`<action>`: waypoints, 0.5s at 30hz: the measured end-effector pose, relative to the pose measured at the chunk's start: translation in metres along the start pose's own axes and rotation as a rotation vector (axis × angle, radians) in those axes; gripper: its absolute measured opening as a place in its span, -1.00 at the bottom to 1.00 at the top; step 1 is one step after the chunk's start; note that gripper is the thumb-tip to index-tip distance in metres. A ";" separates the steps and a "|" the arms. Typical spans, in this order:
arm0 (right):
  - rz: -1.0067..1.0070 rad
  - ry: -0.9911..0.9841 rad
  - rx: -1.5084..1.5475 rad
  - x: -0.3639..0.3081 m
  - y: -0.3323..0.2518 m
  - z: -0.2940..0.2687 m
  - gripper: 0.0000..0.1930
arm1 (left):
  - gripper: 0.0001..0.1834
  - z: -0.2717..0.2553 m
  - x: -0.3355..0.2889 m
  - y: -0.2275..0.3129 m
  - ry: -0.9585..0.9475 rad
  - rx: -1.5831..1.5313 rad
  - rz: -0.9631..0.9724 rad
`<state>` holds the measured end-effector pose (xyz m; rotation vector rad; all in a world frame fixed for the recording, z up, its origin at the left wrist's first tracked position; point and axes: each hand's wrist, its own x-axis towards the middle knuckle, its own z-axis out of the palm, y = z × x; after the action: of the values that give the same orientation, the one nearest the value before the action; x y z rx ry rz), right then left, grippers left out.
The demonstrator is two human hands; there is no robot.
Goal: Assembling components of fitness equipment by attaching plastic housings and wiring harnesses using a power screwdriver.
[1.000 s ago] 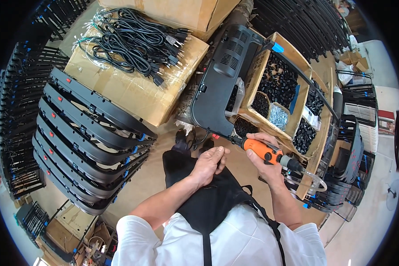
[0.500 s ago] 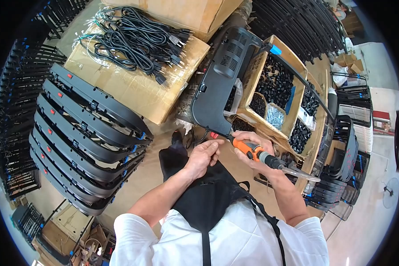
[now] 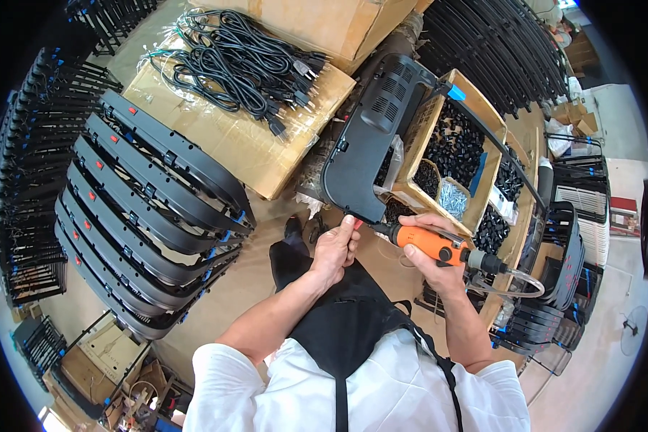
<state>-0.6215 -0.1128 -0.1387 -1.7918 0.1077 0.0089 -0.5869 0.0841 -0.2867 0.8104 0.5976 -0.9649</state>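
An orange and black power screwdriver with a clear hose at its rear lies in my right hand, its nose pointing left toward the near end of a black plastic housing. The housing has a vented hump at its far end and rests along the workbench edge. My left hand is closed at the housing's near end, thumb and fingertips against a small red part. Whether the driver's bit touches the housing is too small to tell.
A cardboard box of small black parts and silver screws stands right of the housing. Coiled black power cords lie on a carton at the far left. Curved black housings are stacked at left; black frames lie at far right.
The driver in my right hand has turned flatter and swung right, its rear end now pointing more rightward. My left fingers have come up against the housing's end. The whole view has shifted slightly.
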 end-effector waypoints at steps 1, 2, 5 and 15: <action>-0.001 -0.001 0.002 0.000 0.000 0.002 -0.49 | -0.63 0.001 0.001 -0.001 0.002 0.000 0.002; 0.022 0.005 0.034 0.001 -0.001 0.005 -0.51 | -0.65 0.002 0.002 -0.003 -0.023 -0.086 0.040; 0.024 0.009 0.062 0.003 0.002 0.011 -0.53 | -0.68 0.009 -0.002 0.001 -0.048 -0.223 0.069; 0.000 -0.002 0.047 0.010 0.011 0.023 -0.53 | -0.79 -0.003 0.004 0.009 -0.244 -0.504 0.032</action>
<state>-0.6109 -0.0934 -0.1554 -1.7446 0.1056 0.0087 -0.5778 0.0873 -0.2880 0.2485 0.5787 -0.8192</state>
